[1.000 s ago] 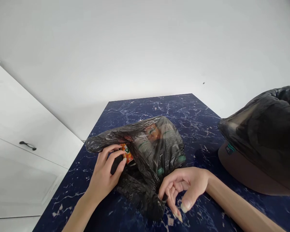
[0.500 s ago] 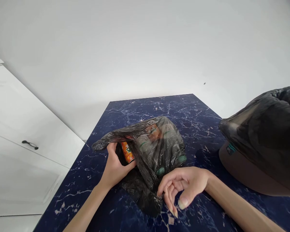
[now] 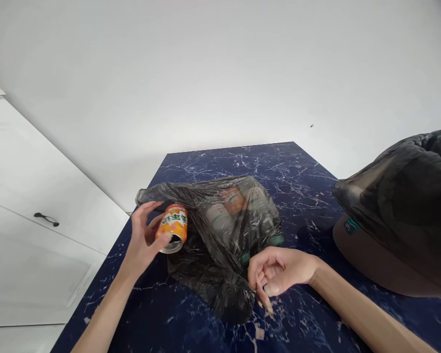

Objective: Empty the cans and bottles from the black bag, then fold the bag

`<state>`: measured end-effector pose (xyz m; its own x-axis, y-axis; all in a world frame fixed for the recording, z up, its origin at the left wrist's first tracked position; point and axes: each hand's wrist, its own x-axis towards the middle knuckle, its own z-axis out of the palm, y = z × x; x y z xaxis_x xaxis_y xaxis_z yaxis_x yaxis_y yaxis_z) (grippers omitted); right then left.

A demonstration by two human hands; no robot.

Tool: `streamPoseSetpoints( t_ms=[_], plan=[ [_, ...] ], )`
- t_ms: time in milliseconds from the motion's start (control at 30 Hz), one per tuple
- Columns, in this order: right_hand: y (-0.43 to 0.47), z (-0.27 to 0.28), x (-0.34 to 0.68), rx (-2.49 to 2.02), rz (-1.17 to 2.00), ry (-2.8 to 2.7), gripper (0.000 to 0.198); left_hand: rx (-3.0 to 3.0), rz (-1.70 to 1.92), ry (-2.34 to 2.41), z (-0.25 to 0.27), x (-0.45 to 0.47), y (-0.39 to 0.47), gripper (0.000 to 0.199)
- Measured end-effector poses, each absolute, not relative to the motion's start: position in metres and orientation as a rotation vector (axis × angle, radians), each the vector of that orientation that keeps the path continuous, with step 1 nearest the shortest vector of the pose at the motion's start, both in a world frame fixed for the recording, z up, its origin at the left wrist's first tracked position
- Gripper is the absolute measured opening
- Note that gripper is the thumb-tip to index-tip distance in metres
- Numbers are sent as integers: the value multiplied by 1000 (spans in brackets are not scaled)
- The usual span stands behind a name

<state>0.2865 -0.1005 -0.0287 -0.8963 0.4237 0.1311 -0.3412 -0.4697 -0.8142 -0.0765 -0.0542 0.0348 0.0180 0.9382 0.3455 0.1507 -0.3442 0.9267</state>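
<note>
My left hand (image 3: 143, 242) is closed around an orange drink can (image 3: 174, 225) with green and white lettering. The can tilts so that its opened top faces me, in front of the mouth of a thin black plastic bag (image 3: 220, 289). Through the bag's film several items show, among them another orange can (image 3: 233, 200), pale bottles or cans and green caps. My right hand (image 3: 279, 274) is at the bag's near right edge, with fingers curled and the film at its fingertips. Its grip is partly hidden.
A brownish bin (image 3: 375, 260) lined with a black bag (image 3: 407, 191) stands at the right. The items lie on a dark blue marbled tabletop (image 3: 228, 162). A white cabinet (image 3: 33, 171) with a black handle is on the left, and a white wall (image 3: 220, 73) rises behind.
My left hand has drawn the orange can leftward out of the bag, and its top now shows. My right hand has shifted slightly right, and the bag's near edge has shifted with it.
</note>
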Motion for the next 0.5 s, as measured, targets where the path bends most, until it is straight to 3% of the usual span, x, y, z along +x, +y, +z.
streamPoseSetpoints(
  t_ms=[200, 333, 500],
  plan=[
    [-99, -26, 287, -125, 2346, -1268, 36, 1160, 1728, 1029, 56, -85, -60, 73],
    [-99, -24, 287, -127, 2314, -1284, 37, 811, 1951, 949, 66, -87, -58, 48],
    [-100, -25, 289, -150, 2314, -1289, 36, 769, 1813, 1406, 66, -107, -49, 46]
  ],
)
